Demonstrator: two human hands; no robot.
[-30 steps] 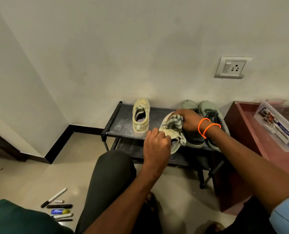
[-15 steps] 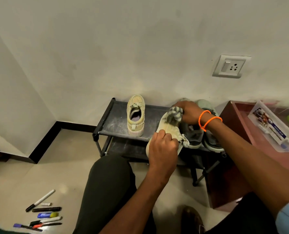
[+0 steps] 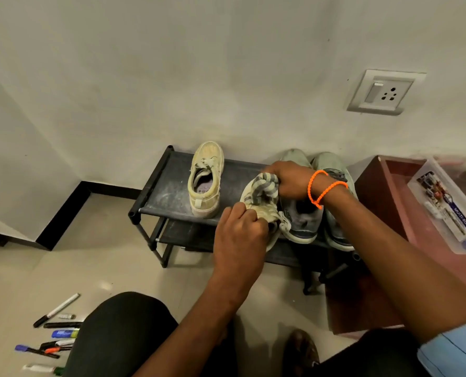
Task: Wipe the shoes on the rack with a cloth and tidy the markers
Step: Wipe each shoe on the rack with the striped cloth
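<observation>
My left hand (image 3: pixel 240 229) grips the pale shoe (image 3: pixel 264 213) above the rack (image 3: pixel 166 191), steadying it so my right hand (image 3: pixel 289 180), clenched round the striped cloth (image 3: pixel 264 186), can rub its toe, I think. Markers (image 3: pixel 52 333) lie scattered on the floor.

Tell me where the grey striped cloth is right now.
In the head view, the grey striped cloth is bunched in the right hand, pressed on the toe of the cream shoe held by the left hand over the black rack.
</observation>
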